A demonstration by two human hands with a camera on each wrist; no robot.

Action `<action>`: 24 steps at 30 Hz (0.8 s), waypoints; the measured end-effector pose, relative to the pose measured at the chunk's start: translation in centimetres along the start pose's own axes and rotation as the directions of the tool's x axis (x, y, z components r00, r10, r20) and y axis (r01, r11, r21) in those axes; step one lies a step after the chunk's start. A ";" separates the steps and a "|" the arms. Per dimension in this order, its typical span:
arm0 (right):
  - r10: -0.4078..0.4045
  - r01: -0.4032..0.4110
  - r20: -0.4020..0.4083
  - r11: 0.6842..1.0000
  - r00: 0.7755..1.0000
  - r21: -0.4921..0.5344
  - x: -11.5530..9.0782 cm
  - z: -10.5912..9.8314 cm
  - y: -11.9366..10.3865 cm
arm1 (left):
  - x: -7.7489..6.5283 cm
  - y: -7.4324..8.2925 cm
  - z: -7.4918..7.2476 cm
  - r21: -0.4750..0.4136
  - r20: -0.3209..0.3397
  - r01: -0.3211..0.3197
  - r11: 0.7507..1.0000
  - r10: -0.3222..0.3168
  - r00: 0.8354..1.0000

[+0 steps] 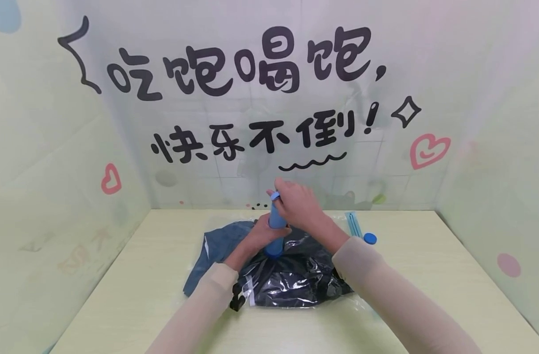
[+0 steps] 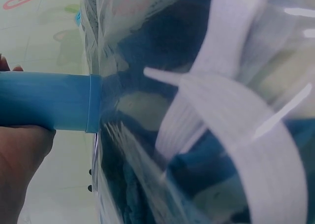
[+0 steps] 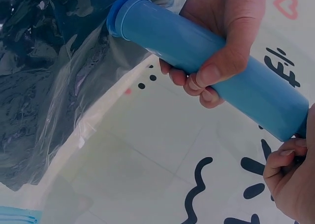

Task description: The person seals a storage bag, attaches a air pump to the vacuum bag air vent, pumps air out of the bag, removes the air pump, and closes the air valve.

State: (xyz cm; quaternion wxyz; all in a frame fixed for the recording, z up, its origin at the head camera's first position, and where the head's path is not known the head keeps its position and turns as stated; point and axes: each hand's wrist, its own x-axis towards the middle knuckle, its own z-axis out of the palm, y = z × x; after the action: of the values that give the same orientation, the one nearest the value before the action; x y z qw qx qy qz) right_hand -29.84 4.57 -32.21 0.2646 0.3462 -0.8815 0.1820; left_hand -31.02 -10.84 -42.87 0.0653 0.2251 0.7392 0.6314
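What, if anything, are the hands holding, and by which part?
A blue cylinder: the left hand grips around its middle, the right hand holds its upper end.

Two hands (image 1: 261, 232) (image 1: 299, 202), one blue pump (image 1: 276, 218), one plastic bag (image 1: 291, 291), one loose cap (image 1: 370, 238)

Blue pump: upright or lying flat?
Roughly upright: in the head view the pump stands with its lower end against the bag, left hand round it, right hand at its top.
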 end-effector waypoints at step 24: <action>-0.034 0.030 -0.088 0.999 0.996 -0.046 4.0 -7.0 -0.4 | 0.1 0.6 -0.1 0.022 -0.016 0.047 0.999 -0.047 0.999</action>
State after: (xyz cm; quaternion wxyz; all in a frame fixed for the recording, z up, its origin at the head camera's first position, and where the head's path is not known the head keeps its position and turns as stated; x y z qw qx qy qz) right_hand -29.62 5.75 -24.21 0.3139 0.3460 -0.8670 0.1733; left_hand -30.97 -10.78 -42.22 0.0718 0.2034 0.7519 0.6230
